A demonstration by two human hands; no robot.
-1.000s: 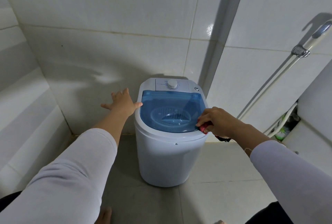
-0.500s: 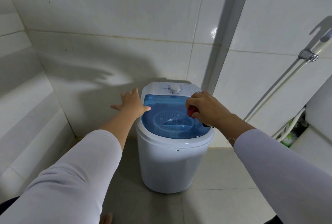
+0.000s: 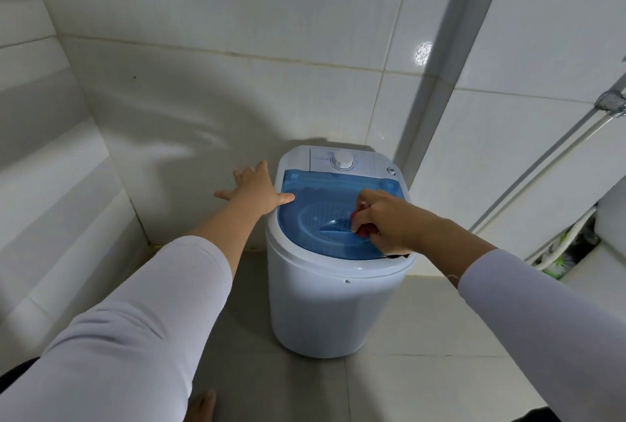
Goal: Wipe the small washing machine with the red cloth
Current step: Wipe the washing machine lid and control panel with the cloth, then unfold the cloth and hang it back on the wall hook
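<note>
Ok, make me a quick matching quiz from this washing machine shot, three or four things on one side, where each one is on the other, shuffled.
Things:
1. left hand
2. right hand
3. white dial
4. red cloth

Places:
A. back control panel
B. bunched under the right hand's fingers
C. machine's left rim, thumb on the lid
D. on the blue lid

Pairs: 1-C, 2-D, 3-A, 4-B

Small white washing machine (image 3: 325, 306), blue translucent lid shut; bunched red cloth (image 3: 363, 228) atop.

Single head view, steeply down and forward, near the washing machine (image 3: 338, 252).
</note>
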